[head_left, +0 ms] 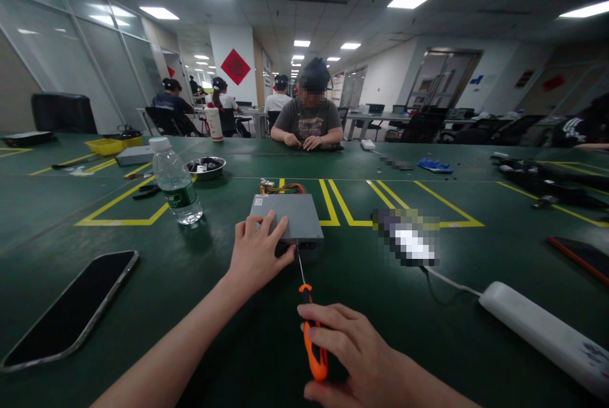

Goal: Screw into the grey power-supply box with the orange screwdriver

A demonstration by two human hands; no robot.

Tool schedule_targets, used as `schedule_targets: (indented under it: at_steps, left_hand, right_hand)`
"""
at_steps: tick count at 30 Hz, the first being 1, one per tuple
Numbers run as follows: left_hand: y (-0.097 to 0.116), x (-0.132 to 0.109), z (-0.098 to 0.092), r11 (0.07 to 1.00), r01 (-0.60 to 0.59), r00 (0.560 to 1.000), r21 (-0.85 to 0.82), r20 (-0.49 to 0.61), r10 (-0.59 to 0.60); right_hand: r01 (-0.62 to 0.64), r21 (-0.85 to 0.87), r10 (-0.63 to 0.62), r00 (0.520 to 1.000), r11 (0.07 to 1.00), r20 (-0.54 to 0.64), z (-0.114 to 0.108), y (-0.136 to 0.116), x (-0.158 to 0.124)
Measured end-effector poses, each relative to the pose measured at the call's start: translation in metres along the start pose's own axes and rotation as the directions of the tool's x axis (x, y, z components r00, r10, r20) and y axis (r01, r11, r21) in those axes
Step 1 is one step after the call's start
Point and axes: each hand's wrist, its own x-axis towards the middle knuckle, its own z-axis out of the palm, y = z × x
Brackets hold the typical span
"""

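A grey metal box with bundled coloured wires, which looks like a computer power supply (304, 214), lies flat on the green table. My left hand (261, 246) rests on its left part, fingers spread over the top and the thumb by the front edge. In my right hand (349, 344) is a screwdriver (314, 348) with an orange and black handle, fingers closed around it. Its thin shaft points away from me, and the tip meets the front face of the box. What the tip touches is too small to make out. The coloured wires (285, 188) lie behind the box.
Left of the box stand a water bottle (177, 183) and a metal bowl (206, 167) of small parts. A phone (71, 306) lies near left. On the right are a white power strip (542, 332) and a blurred-out object (409, 240). Across the table sits a person (308, 116).
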Motion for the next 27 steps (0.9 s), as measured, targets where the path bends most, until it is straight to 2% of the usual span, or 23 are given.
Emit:
schedule_targets:
  at_steps: [2, 5, 9, 12, 16, 19, 23, 27]
  left_hand:
    - [0.000, 0.000, 0.000, 1.000, 0.003, 1.000, -0.004, -0.002, -0.003]
    - [0.000, 0.000, -0.001, 1.000, -0.004, 1.000, 0.001, -0.001, 0.004]
    - [0.000, 0.001, -0.001, 1.000, -0.005, 1.000, 0.017, 0.000, 0.005]
    - [0.000, 0.000, -0.001, 1.000, -0.005, 1.000, 0.013, -0.004, 0.005]
    - [0.000, 0.000, -0.001, 1.000, -0.003, 1.000, 0.001, -0.002, 0.003]
    - [0.000, 0.000, -0.001, 1.000, 0.000, 1.000, 0.000, 0.005, 0.000]
    - [0.000, 0.000, -0.001, 1.000, 0.004, 1.000, 0.004, 0.010, -0.004]
    - [0.001, 0.000, -0.001, 1.000, 0.005, 1.000, -0.007, 0.002, -0.005]
  right_hand:
    - [0.026, -0.001, -0.026, 0.999, 1.000, 0.036, -0.001, -0.001, 0.002]
    - [0.077, -0.041, -0.077, 0.997, 0.996, 0.004, -0.001, -0.003, 0.007]
    - [0.048, -0.036, -0.050, 0.997, 0.998, -0.059, 0.000, -0.004, 0.008]
    - [0.013, -0.009, -0.013, 0.999, 1.000, -0.049, 0.000, -0.004, 0.007]
    - [0.066, -0.038, -0.066, 0.998, 0.997, -0.004, -0.001, -0.005, 0.010]
    - [0.090, -0.083, -0.095, 0.994, 0.993, -0.061, 0.001, -0.006, 0.011]
    - [0.015, -0.030, -0.018, 0.992, 0.999, -0.128, 0.005, -0.006, 0.005]
    - [-0.026, 0.012, 0.027, 0.997, 1.000, -0.071, 0.004, -0.005, 0.002]
